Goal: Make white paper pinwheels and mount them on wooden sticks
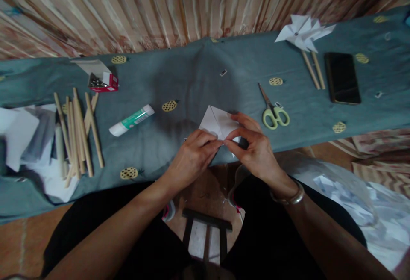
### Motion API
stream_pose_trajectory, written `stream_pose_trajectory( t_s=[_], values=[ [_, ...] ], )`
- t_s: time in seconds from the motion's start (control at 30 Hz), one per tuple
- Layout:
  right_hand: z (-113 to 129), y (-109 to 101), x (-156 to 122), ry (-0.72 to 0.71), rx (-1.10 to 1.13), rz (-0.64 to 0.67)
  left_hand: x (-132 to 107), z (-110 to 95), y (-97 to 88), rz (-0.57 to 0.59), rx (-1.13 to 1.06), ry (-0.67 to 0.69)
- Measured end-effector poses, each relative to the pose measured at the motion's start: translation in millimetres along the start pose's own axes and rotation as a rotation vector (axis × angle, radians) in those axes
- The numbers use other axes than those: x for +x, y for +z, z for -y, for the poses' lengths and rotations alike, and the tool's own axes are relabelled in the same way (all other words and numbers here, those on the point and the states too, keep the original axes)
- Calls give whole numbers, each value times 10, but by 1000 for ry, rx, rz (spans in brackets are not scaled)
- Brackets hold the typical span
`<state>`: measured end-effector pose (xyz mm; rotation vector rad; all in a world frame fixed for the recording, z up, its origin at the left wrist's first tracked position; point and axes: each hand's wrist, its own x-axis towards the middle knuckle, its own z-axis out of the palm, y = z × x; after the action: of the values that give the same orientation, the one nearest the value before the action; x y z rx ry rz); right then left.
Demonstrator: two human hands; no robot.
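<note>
A folded white paper (218, 122) lies near the front edge of the table, on a grey-blue cloth (198, 70). My left hand (191, 157) pinches the paper's near corner with thumb and fingers closed on it. My right hand (254, 145) meets it from the right, its fingers curled and pressing the same fold. Part of the paper is hidden under both hands.
Green-handled scissors (273, 110) lie just right of my hands. A glue stick (131, 120), several wooden sticks (78, 130) and loose white papers (22, 139) sit left. A small red box (103, 81), finished paper pinwheels (304, 32) and a black phone (342, 77) lie farther back.
</note>
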<state>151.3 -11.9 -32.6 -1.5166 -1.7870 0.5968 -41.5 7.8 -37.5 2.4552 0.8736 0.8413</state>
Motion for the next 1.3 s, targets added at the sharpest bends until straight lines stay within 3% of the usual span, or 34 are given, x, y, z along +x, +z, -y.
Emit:
stream_pose_trajectory(
  t_s=[0.4, 0.73, 1.03, 1.3],
  values=[
    [-13, -20, -19, 11, 43, -9, 28, 3, -19, -14, -163, -71],
    [-17, -118, -26, 1, 81, 122, 2, 3, -20, 55, -163, -44],
    [-7, -6, -1, 29, 20, -6, 6, -20, -27, 1, -134, -51],
    [30, 35, -10, 17, -25, -33, 4, 2, 7, 5, -99, -58]
  ],
)
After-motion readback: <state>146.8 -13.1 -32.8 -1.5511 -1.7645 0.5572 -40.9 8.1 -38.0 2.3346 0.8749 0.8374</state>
